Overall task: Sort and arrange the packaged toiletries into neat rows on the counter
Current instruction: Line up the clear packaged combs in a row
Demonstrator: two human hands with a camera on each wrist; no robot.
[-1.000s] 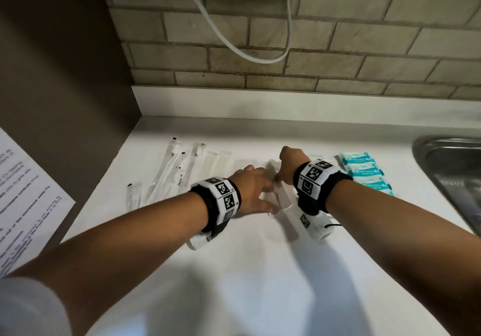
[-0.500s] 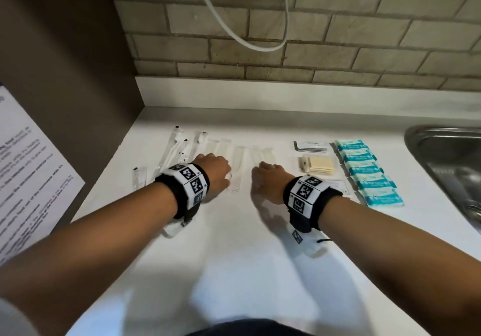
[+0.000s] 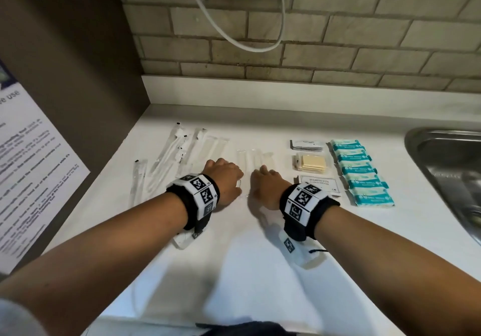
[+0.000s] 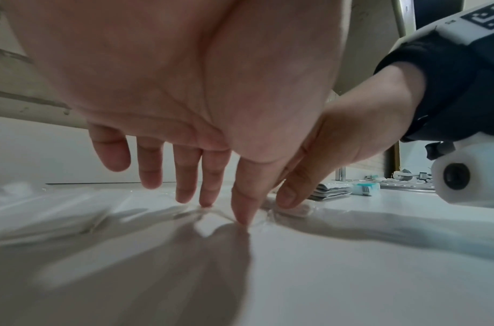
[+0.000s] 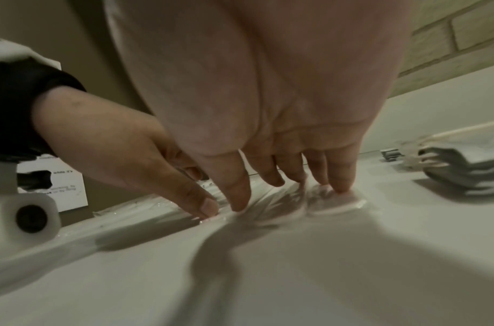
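Squaring up the clear-wrapped packets mid-table.

The clear packets [image 3: 255,158] lie in a short row at the table's [image 3: 234,270] middle, between the long wrapped sticks [image 3: 166,158] and the teal packs [image 3: 361,174]. The left hand [image 3: 223,182] and right hand [image 3: 265,184] press them with straight, spread fingertips [image 4: 242,217], gripping nothing. Next, judging by the row, a gentle sideways nudge should even the near ends without crumpling the film.

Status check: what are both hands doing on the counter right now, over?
Left hand and right hand open, fingertips pressing clear packets flat on the counter. Teal packs already in a row. Nothing blocking.
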